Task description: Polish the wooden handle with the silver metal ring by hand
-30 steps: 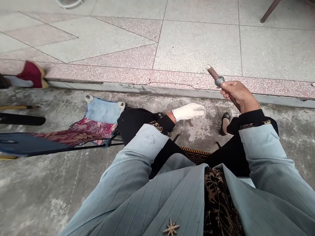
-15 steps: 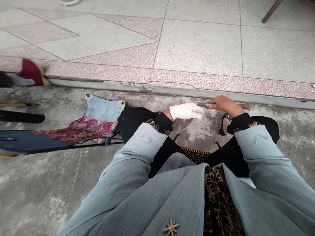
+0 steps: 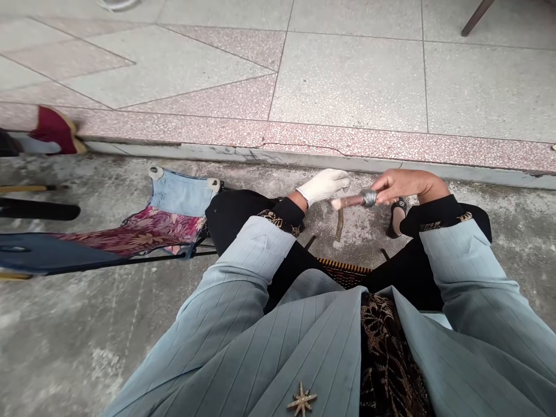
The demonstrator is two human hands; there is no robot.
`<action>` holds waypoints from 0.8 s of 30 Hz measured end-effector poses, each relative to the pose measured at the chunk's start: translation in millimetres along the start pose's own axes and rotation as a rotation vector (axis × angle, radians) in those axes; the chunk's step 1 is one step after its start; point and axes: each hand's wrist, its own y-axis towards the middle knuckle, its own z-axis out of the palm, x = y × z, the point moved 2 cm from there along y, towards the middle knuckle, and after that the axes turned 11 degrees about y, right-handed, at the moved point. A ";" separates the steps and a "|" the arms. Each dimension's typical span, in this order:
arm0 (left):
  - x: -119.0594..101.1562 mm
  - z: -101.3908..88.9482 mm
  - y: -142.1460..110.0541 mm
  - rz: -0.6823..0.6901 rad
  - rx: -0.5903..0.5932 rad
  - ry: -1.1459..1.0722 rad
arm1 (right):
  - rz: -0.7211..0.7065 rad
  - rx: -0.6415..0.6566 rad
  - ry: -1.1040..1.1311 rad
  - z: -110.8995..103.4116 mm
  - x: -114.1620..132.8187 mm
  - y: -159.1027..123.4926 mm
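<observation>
My left hand point(image 3: 325, 186), in a white knitted glove, hovers above the concrete with its fingers loosely curved and nothing visible in them. Its fingertips are near the pale end of a brown wooden stick point(image 3: 351, 201) but look apart from it. A grey wrapping, perhaps wire or tape, forms a band point(image 3: 369, 198) around the stick. My bare right hand point(image 3: 402, 184) grips the stick just beside that band. Below the pale end shows a short thin brownish piece point(image 3: 339, 226); whether it joins the stick or lies on the ground I cannot tell.
A cracked pink terrazzo step edge point(image 3: 304, 147) runs across in front. To the left stands a folding seat point(image 3: 178, 194) of denim and floral cloth. Another person's red shoe point(image 3: 54, 130) rests at the far left. A dark furniture leg point(image 3: 476, 17) is at top right.
The stick has moved left and turned, and its pale end now shows. My left hand has shifted slightly left and up, its fingers opening. The thin piece below now points more straight down.
</observation>
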 end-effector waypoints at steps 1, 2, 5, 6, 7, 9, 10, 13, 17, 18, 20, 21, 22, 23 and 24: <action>-1.2 4.1 -0.1 -0.011 0.009 -0.034 | -0.044 -0.104 0.035 -4.0 1.0 -4.1; -2.9 8.1 -0.5 -0.017 0.018 -0.054 | -0.081 -0.216 0.067 -7.4 1.0 -6.9; -10.7 17.7 -2.9 0.042 0.083 -0.027 | -0.133 -0.521 0.145 -14.8 -3.9 -7.4; -13.6 20.0 -3.9 0.079 0.114 -0.003 | -0.124 -0.589 0.156 -16.4 -6.7 -4.9; -16.1 21.9 -4.8 0.109 0.146 0.021 | -0.101 -0.634 0.150 -17.6 -9.5 -1.5; -19.6 23.9 -6.4 0.147 0.198 0.090 | -0.014 -0.684 0.065 -19.4 -14.6 6.8; -20.6 24.2 -7.0 0.164 0.215 0.140 | 0.044 -0.699 -0.007 -20.0 -16.7 11.0; -21.6 23.5 -8.0 0.216 0.234 0.291 | 0.191 -0.726 -0.264 -20.4 -20.5 22.0; -20.9 20.3 -8.7 0.248 0.207 0.426 | 0.313 -0.613 -0.497 -16.5 -23.0 31.3; -21.0 19.1 -8.9 0.252 0.202 0.442 | 0.342 -0.567 -0.514 -15.0 -23.4 32.1; -21.8 15.8 -9.6 0.259 0.201 0.445 | 0.391 -0.451 -0.517 -11.2 -23.7 32.2; -22.5 13.8 -9.9 0.260 0.204 0.433 | 0.406 -0.378 -0.509 -8.9 -23.9 32.0; -23.3 11.4 -10.3 0.259 0.206 0.418 | 0.411 -0.296 -0.493 -6.4 -24.1 31.7; -23.8 8.9 -10.5 0.254 0.205 0.402 | 0.405 -0.203 -0.465 -3.8 -24.5 31.5; -24.0 6.2 -10.5 0.248 0.199 0.385 | 0.389 -0.110 -0.423 -1.3 -25.0 31.2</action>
